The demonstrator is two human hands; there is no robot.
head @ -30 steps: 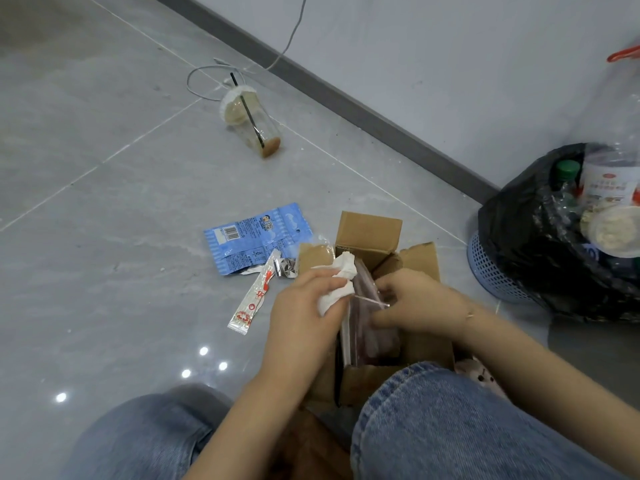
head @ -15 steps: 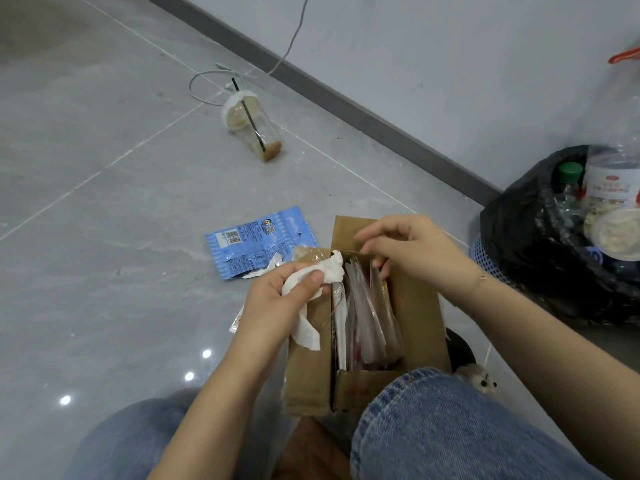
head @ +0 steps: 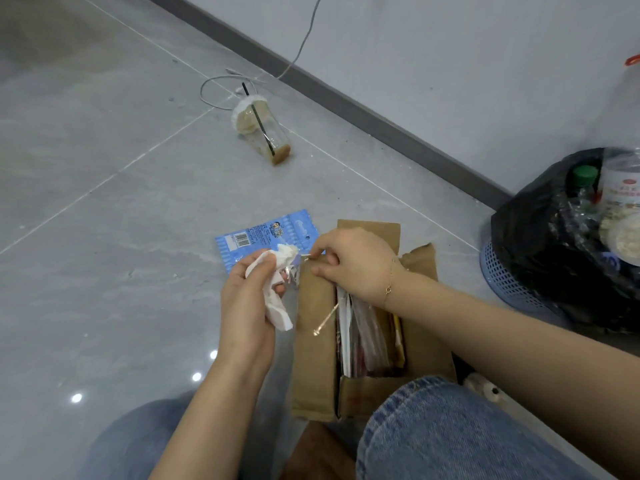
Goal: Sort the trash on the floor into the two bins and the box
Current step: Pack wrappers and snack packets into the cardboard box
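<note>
My left hand (head: 247,306) grips a crumpled white tissue (head: 277,299) just left of the open cardboard box (head: 313,358). My right hand (head: 353,261) reaches over the box's far left corner and pinches a thin stick-like scrap (head: 305,258) right beside the tissue. Clear plastic wrappers (head: 367,330) stand upright inside the box. A blue snack wrapper (head: 256,237) lies flat on the floor behind my hands. Farther back, a plastic cup with a black straw (head: 261,131) lies on its side.
A blue mesh bin (head: 502,282) lined with a black bag (head: 540,244) and full of bottles stands at the right by the wall. A white cable (head: 221,84) loops on the floor behind the cup. My jeans-clad knees fill the bottom edge.
My right hand has left the inside of the box and moved left to the tissue. My left hand kept hold of the tissue and lifted it slightly. The red-and-white sachet is now hidden.
</note>
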